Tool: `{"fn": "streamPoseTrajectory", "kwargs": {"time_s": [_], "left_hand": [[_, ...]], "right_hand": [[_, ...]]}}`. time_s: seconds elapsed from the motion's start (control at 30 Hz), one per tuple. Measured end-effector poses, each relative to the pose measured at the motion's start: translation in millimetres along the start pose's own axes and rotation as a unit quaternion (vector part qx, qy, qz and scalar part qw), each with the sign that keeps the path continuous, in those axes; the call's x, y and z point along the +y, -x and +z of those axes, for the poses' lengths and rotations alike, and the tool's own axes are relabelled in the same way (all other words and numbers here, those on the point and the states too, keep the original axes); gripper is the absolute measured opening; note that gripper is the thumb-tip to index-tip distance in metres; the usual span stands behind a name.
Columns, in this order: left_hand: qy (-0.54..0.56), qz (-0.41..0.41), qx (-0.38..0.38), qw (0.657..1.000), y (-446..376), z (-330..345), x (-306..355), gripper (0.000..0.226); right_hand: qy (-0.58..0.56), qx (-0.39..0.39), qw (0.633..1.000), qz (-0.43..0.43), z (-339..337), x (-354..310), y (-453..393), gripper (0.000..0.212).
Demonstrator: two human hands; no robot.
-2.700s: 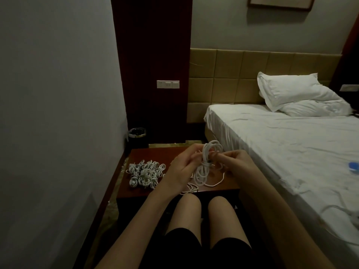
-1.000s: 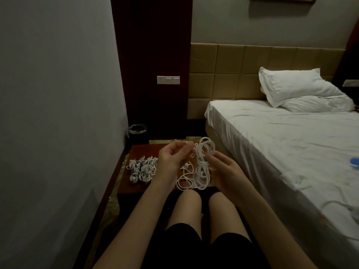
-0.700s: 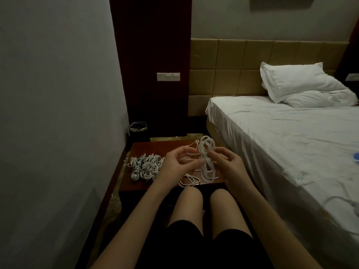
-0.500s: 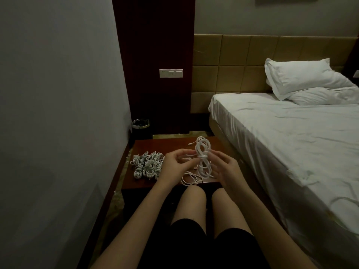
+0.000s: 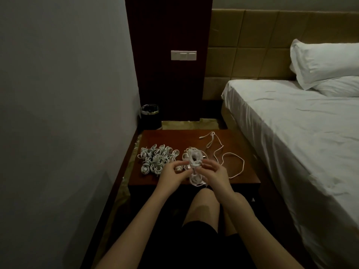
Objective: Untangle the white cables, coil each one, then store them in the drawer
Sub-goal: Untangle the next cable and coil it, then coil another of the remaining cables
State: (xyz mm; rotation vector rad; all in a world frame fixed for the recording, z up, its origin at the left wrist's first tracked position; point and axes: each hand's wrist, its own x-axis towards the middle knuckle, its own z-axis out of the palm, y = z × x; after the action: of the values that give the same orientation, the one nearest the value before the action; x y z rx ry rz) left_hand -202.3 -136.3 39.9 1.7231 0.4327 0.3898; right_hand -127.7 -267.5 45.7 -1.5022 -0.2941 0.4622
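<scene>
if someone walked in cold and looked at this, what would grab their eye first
Most likely the two hands, the left hand and right hand, gripping a bundle of white cable over the near edge of the dark wooden table. Next, the pile of coiled cables on the table's left side and one loose cable sprawled on its right. The white bed fills the right of the view.

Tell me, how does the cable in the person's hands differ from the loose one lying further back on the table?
The held cable is gathered into a bundle of loops; the loose cable sprawls in open curves. The held cable sits at the table's near edge, gripped by the left hand and right hand; the loose cable lies untouched toward the far right. Both are white and thin.
</scene>
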Motion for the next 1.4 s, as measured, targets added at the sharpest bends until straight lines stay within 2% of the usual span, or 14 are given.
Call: {"fn": "streamPoseTrajectory", "kwargs": {"time_s": [0.13, 0.3, 0.47, 0.63, 0.7, 0.8, 0.87, 0.93, 0.97, 1.03, 1.1, 1.23, 1.33, 1.4], "left_hand": [[-0.046, -0.055, 0.034, 0.997, -20.1, -17.5, -24.9, 0.031], [-0.097, -0.069, 0.054, 0.991, -58.9, -32.1, -37.5, 0.021], [-0.161, -0.097, 0.071, 0.98, -104.7, -43.1, -49.6, 0.041], [-0.221, -0.129, 0.053, 0.965, -128.1, -45.8, -62.8, 0.045], [-0.236, -0.133, 0.049, 0.961, -129.5, -47.8, -67.1, 0.044], [-0.24, -0.13, 0.064, 0.96, -127.2, -51.7, -68.4, 0.042], [-0.244, -0.118, 0.078, 0.959, -125.5, -52.8, -66.8, 0.038], [-0.241, -0.103, 0.08, 0.962, -125.5, -49.2, -64.1, 0.034], [-0.238, -0.091, 0.076, 0.964, -125.8, -45.2, -61.9, 0.032], [-0.221, -0.073, 0.059, 0.971, -125.3, -33.8, -56.9, 0.028], [-0.212, -0.058, 0.03, 0.975, -123.0, -20.5, -50.7, 0.029], [-0.219, -0.056, -0.041, 0.973, -119.9, 2.7, -46.3, 0.039], [-0.221, -0.066, -0.111, 0.967, -118.0, 19.6, -47.6, 0.046], [-0.242, -0.077, -0.151, 0.955, -115.1, 30.5, -52.3, 0.038]], "right_hand": [[-0.013, -0.033, 0.997, 0.062, 18.5, 19.0, -30.1, 0.034], [-0.003, -0.043, 0.993, 0.112, 41.0, 40.0, -75.2, 0.043], [0.011, -0.069, 0.988, 0.138, 64.9, 40.1, -116.2, 0.048], [0.11, -0.111, 0.976, 0.152, 69.5, 41.9, -137.8, 0.051], [0.186, -0.128, 0.966, 0.126, 59.3, 37.7, -141.2, 0.041], [0.136, -0.071, 0.987, 0.049, 34.3, 27.1, -142.3, 0.014], [0.121, 0.027, 0.992, -0.004, 14.8, 22.2, -147.0, 0.013], [0.154, 0.073, 0.985, -0.02, -3.7, 25.8, -150.8, 0.013], [0.171, 0.053, 0.984, -0.01, -8.7, 28.2, -150.8, 0.016], [0.231, -0.043, 0.972, 0.023, -10.6, 39.9, -149.1, 0.02], [0.271, -0.09, 0.958, 0.023, -8.8, 48.8, -145.1, 0.007], [0.223, -0.042, 0.973, -0.031, -15.7, 29.8, -144.1, 0.016], [0.184, -0.072, 0.98, -0.028, -23.5, 7.8, -147.6, 0.014], [0.217, -0.083, 0.972, -0.02, -28.8, 7.4, -149.3, 0.02]]}}
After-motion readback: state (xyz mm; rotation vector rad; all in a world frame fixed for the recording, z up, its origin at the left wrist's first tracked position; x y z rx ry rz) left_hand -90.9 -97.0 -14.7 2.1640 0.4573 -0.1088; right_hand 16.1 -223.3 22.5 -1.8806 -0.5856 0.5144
